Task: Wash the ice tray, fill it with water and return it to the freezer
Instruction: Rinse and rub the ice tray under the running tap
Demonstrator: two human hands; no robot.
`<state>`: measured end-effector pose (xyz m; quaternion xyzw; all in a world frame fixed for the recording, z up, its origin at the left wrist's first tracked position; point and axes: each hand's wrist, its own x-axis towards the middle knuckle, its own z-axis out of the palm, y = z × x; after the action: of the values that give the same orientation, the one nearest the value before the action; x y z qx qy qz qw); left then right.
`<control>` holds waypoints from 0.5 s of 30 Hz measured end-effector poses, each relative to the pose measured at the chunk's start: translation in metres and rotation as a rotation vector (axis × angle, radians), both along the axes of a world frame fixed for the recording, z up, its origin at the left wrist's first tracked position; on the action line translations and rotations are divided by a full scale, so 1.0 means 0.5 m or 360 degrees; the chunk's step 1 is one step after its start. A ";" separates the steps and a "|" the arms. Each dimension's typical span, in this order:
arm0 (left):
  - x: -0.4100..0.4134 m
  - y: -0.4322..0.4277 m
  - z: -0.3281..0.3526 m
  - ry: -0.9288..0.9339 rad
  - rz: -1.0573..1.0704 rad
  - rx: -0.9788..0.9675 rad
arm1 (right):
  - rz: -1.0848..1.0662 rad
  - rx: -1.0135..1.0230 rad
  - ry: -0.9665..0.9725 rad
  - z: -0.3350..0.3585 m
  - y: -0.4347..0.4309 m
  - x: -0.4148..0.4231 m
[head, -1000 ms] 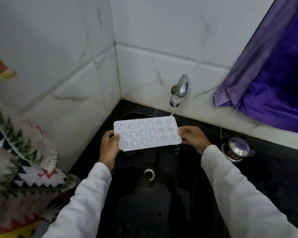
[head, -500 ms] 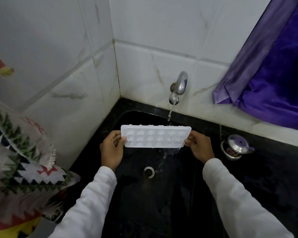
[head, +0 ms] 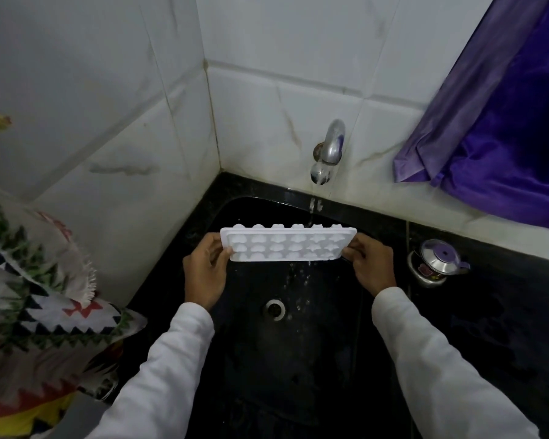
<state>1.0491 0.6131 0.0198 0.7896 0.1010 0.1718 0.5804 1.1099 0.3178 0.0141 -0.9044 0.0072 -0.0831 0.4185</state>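
Left grip (head: 205,270) pinches the left end of the tray (head: 286,247); right grip (head: 370,264) pinches the right end. The tray hangs between the grips over the sink (head: 298,359), tilted. The tap (head: 328,153) runs onto its far edge. A pot (head: 438,261) stands right of the right grip, label unreadable.

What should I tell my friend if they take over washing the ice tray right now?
Left hand: grips the left end of the ice tray.
Right hand: pinches its right end.
Ice tray: held tilted over the black sink, below the tap. The water stream lands near its far right edge and drips off underneath.
Done: the tray is at the sink and being rinsed.
Left: finish washing, hold it level, fill the cups, then carry it to the freezer, which is not in view.
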 end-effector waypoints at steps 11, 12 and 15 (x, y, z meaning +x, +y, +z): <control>0.049 -0.014 0.004 0.0123 -0.0104 0.0057 | -0.0291 0.0435 0.0292 0.007 -0.003 0.022; 0.053 -0.016 0.003 0.0145 -0.0105 0.0027 | -0.0292 0.0447 0.0270 0.011 0.000 0.024; 0.067 -0.015 -0.005 0.0245 -0.0089 -0.0069 | -0.0248 0.0445 0.0202 0.025 0.009 0.038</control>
<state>1.0828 0.6055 0.0173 0.7902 0.1270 0.0921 0.5925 1.1288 0.3220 0.0267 -0.8375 0.1152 -0.0563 0.5312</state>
